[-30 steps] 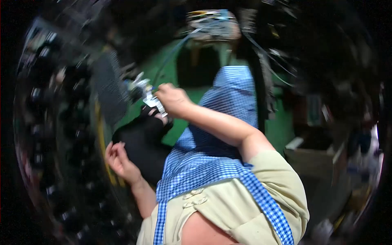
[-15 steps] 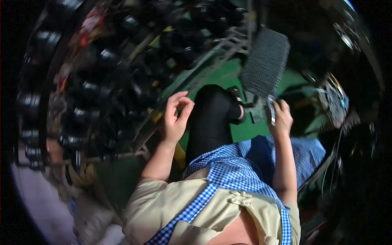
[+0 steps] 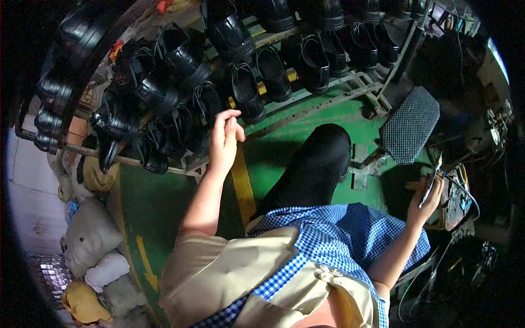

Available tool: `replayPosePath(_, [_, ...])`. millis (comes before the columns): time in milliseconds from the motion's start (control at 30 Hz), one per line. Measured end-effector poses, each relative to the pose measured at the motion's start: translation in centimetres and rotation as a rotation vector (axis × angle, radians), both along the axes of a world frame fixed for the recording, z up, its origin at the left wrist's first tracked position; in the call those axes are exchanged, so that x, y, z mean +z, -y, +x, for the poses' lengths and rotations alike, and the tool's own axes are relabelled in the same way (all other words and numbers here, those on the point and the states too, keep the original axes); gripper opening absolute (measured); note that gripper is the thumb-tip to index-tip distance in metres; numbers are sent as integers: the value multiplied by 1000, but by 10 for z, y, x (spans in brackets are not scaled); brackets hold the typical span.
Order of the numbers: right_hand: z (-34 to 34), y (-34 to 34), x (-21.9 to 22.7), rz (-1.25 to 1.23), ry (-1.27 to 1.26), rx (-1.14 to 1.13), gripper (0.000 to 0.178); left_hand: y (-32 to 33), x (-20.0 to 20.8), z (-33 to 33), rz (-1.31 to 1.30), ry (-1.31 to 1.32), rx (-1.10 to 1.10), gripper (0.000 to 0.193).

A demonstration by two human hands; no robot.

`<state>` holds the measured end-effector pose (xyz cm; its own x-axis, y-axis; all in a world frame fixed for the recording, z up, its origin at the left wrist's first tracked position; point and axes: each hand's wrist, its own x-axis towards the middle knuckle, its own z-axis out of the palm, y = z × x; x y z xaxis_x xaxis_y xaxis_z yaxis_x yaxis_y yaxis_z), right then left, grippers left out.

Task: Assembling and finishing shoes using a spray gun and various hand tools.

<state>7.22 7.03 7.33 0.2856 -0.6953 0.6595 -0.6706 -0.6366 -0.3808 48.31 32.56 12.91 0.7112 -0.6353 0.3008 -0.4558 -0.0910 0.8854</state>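
My left hand is raised just below the near row of black leather shoes, its fingers loosely bent and nothing visible in them. Closest to its fingertips is a laced black shoe on the rack; I cannot tell whether they touch. Out to the right, my right hand is closed on a slim silver metal tool that points up and away from me. Its exact kind is too small to make out. More black shoes stand in rows along the rack.
The metal shoe rack crosses the far side. A grey textured seat or pad stands right of my knee. A cluttered stand with a cable is beyond my right hand. Stuffed sacks lie at the left on the green floor.
The view has swung, so the rack now spans the far side. My right hand has moved farther out to the right with the silver tool. My left hand's fingers are now nearer the shoes.
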Motion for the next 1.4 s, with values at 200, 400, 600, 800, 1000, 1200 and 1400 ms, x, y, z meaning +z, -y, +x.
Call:
replayPosePath(200, [5, 14, -9, 34, -73, -53, 28, 26, 87, -7, -133, 625, -64, 33])
replayPosePath(400, [9, 27, -47, 76, -59, -63, 29, 124, 189, 35, 121, 959, -72, 47])
replayPosePath(600, [23, 15, -31, 300, 295, 108, 23, 236, 207, 88, 971, 789, -255, 56])
replayPosePath(800, [47, 3, 13, 684, 638, 282, 22, 216, 216, 128, 492, 524, -305, 38])
replayPosePath(1000, [46, 11, 5, 728, 622, 275, 30, 141, 230, 29, 8, 418, -238, 47])
replayPosePath(1200, [42, 15, 8, 789, 662, 287, 31, 55, 185, -96, -97, 207, -325, 40])
replayPosePath(1400, [32, 13, 16, 607, 491, 189, 28, 109, 180, -120, 22, 834, -1023, 35])
